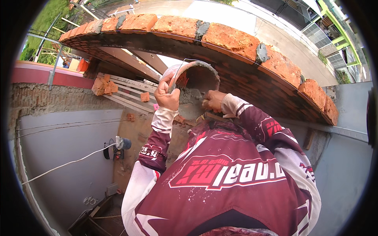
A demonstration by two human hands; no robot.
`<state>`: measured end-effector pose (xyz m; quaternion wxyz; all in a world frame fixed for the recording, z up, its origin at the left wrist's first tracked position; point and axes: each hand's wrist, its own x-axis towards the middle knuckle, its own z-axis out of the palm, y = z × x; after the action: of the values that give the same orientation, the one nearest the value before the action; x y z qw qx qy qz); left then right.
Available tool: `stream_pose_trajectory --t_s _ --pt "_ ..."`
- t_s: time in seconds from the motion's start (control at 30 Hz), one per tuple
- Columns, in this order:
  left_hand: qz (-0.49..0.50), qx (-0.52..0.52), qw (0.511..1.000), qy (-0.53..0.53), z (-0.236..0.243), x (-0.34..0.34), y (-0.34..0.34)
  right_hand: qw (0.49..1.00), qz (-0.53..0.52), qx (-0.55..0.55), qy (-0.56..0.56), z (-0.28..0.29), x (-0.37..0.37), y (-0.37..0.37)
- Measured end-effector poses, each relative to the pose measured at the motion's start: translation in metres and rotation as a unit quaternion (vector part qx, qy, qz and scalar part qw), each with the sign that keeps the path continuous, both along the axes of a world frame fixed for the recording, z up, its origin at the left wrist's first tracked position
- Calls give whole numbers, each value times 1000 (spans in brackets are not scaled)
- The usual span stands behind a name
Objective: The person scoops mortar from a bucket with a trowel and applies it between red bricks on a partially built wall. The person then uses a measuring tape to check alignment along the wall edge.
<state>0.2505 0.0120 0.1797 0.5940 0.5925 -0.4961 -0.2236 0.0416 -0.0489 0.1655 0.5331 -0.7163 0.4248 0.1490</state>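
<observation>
A mortar-smeared bucket (pixel 169 74) is tipped so that its mouth faces me, just in front of the brick wall. My left hand (pixel 167 95) is closed on the bucket's left rim, beside its raised wire handle (pixel 182 67). Fingers curled, my right hand (pixel 214 101) grips a trowel at the bucket's lower right; its handle is mostly hidden in the fist. The trowel's grey blade (pixel 195 94) lies against wet grey mortar (pixel 184 96) at the bucket's lower edge. More mortar lies on a rounded surface beneath, whose kind I cannot make out.
A curving brick wall (pixel 232 38) with mortar joints and a taut string crosses in front. Wooden planks (pixel 130 91) on the left carry broken bricks (pixel 103 85). Far below are a floor (pixel 136 145), a dark bucket (pixel 125 143) and a white cord (pixel 71 162).
</observation>
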Motion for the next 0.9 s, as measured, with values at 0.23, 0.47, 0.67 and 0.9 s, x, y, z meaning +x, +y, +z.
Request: stream_pose_trajectory --t_s 0.23,0.47,0.67,0.9 --pt "50 48 992 105 -9 37 8 944 19 -286 -165 4 -5 19" --pt "43 -40 994 -89 7 9 6 889 8 -457 34 16 0 0" --pt "-7 -67 998 -14 13 3 9 989 -76 79 -103 2 0 1" --pt "44 -14 996 77 0 21 14 905 31 -403 -131 14 -24 25"
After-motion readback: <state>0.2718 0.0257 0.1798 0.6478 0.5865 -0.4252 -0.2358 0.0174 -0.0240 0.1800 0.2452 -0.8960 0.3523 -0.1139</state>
